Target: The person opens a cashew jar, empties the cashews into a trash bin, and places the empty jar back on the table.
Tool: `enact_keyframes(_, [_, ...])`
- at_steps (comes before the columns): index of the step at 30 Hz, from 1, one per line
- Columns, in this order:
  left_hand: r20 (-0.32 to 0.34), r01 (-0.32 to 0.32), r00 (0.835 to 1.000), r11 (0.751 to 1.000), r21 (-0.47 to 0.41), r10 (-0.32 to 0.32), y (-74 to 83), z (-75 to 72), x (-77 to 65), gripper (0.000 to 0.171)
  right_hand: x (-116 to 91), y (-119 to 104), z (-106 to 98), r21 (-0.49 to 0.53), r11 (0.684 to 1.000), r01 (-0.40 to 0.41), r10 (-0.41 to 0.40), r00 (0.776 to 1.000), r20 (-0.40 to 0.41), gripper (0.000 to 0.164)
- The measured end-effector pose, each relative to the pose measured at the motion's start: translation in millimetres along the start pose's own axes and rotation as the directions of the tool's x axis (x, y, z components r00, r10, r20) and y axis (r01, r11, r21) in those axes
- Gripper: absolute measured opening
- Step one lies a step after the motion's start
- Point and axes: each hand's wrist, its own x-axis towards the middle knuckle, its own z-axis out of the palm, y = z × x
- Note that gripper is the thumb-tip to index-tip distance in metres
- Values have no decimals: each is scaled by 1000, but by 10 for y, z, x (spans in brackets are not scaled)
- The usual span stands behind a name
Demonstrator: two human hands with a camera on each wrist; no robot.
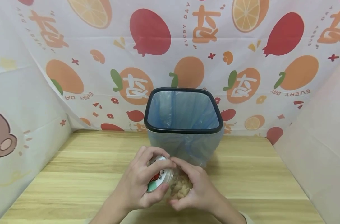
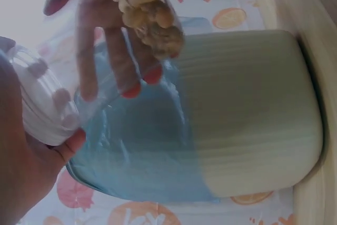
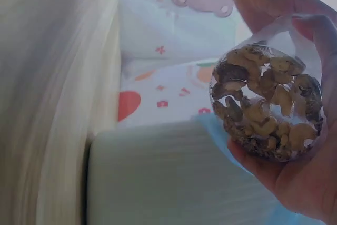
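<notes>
Hands, jar and bin on a counter. Nearest, at lower centre of the head view, the left hand (image 1: 144, 180) curls its fingers and thumb round the lid (image 1: 158, 175), whose white, red and green face is partly covered by them. Just to its right, the right hand (image 1: 196, 186) grips the clear jar (image 1: 181, 186), fingers wrapped about its wall; the jar is tilted, lid end to the left, with pale brown nuts (image 3: 258, 119) seen through its base in the right-wrist view. How firmly the lid sits cannot be told. Beneath lies the wood-grain counter (image 1: 89, 174). Directly behind the hands, at centre, stands a bin (image 2: 247, 109), pale and ribbed, with a black rim (image 1: 184, 130) and a blue liner (image 1: 186, 109) folded over its outside; hands and jar hide its lower front. Farthest, fruit-printed cloth (image 1: 158, 62) fills the upper frame, while a bear figure (image 1: 0, 133) marks the left edge.
</notes>
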Motion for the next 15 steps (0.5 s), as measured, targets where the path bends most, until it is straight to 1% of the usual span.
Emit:
enact_keyframes(2, [-2,-7,1000,1000,0,7,17,-11,12,33,-10,-19,31,-33,999,37,-38,999,-34,90])
enact_keyframes(5, [-7,-10,1000,1000,3,10,48,-23,30,33,-16,-31,71,-55,995,88,-92,993,-74,88])
enact_keyframes(6, [-10,-8,1000,1000,6,8,58,-25,34,33,-14,-33,80,-52,993,102,-106,991,-81,88])
enact_keyframes(8, [-23,16,1000,1000,19,-15,80,-23,34,32,-12,-30,95,-96,986,134,-144,984,-107,87])
enact_keyframes(11, [-35,120,992,991,52,-118,108,-6,13,29,-15,-33,93,-174,978,116,-141,981,-134,90])
enact_keyframes(13, [-37,195,980,978,68,-193,119,3,-11,27,-19,-33,90,-230,968,102,-138,980,-146,91])
enact_keyframes(15, [-29,252,968,965,76,-251,121,8,-33,26,-14,-30,79,-243,966,85,-122,982,-144,92])
